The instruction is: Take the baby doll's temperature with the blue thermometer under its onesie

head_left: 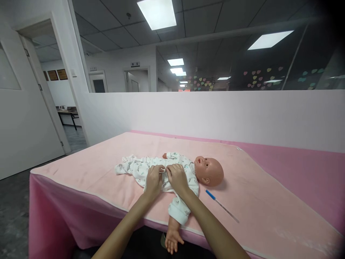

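A baby doll [209, 170] lies on its back with its head to the right and its legs to the left. It wears a white printed top [193, 180] and matching trousers [138, 169]. At the doll's belly, my left hand [154, 177] is closed, pinching white cloth. Beside it my right hand [175, 175] is closed on the cloth too, with a small white edge showing between the two. My fingertips partly hide what they grip. One doll arm [173, 232] reaches toward me over the table's front edge.
A thin stick with a blue grip [210, 194] lies right of the doll. The pink pad [258, 205] covers a table draped in darker pink cloth [307, 172]. A white half wall with glass [215, 111] stands behind, and a door [27, 108] at left.
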The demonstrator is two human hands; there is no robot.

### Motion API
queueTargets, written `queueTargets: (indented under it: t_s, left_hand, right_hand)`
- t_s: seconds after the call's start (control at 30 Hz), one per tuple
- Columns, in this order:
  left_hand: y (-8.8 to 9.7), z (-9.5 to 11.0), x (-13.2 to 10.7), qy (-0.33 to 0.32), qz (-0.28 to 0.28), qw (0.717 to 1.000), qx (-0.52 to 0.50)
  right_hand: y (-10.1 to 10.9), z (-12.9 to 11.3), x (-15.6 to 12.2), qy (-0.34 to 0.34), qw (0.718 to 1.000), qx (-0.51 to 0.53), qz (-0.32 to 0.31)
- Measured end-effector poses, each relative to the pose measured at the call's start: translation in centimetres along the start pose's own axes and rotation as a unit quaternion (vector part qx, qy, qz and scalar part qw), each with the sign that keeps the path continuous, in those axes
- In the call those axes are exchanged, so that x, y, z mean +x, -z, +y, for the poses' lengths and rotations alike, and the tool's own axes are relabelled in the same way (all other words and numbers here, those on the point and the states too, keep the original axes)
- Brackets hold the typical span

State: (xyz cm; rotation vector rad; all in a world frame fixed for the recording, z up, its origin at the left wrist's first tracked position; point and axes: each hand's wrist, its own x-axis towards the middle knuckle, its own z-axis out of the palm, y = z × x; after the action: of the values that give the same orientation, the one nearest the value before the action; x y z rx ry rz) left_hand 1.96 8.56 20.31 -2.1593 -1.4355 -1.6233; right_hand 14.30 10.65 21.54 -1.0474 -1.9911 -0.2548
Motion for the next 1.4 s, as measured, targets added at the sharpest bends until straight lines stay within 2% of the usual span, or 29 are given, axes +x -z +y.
queueTargets:
  t_s: [0.23, 0.4, 0.5, 0.6, 0.73, 0.93, 1.07, 1.13, 1.2, 1.3, 1.4]
  left_hand:
    - [0.2, 0.2, 0.1, 0.005, 0.002, 0.999, 0.033]
    - [0.5, 0.6, 0.4, -0.020, 0.028, 0.994, 0.103]
    - [0.4, 0.6, 0.6, -0.004, 0.039, 0.990, 0.135]
    - [0.3, 0.5, 0.8, 0.015, 0.028, 0.987, 0.155]
    - [0.3, 0.3, 0.8, 0.010, 0.027, 0.986, 0.163]
    - [0.5, 0.5, 0.7, -0.008, -0.011, 0.988, 0.157]
    - [0.7, 0.7, 0.6, 0.017, -0.028, 0.986, 0.161]
    - [0.8, 0.4, 0.5, 0.047, -0.014, 0.986, 0.162]
    - [0.8, -0.1, 0.5, 0.083, 0.003, 0.984, 0.159]
    - [0.6, -1.0, 0.6, 0.110, 0.008, 0.983, 0.150]
    - [0.3, -1.5, 0.8, 0.118, 0.016, 0.982, 0.148]
  right_hand:
    - [0.0, 0.0, 0.0, -0.012, 1.000, 0.010, -0.002]
    - [0.1, -0.2, 0.1, -0.038, 0.998, 0.029, 0.040]
    - [0.4, -0.1, 0.3, -0.050, 0.996, 0.033, 0.065]
    - [0.6, 0.4, 0.5, -0.081, 0.993, 0.003, 0.080]
    - [0.5, 1.3, 0.5, -0.129, 0.988, -0.056, 0.069]
    - [0.1, 1.7, 0.7, -0.120, 0.988, -0.073, 0.063]
    - [2.7, 1.7, -0.2, -0.068, 0.993, -0.046, 0.080]
    - [4.9, 2.0, -2.0, -0.057, 0.992, -0.028, 0.111]
    - [7.4, 2.4, -4.9, -0.074, 0.988, -0.026, 0.131]
    - [10.4, 3.7, -9.5, -0.119, 0.988, -0.070, 0.068]
    - [12.0, 5.3, -12.4, -0.209, 0.969, -0.130, 0.003]
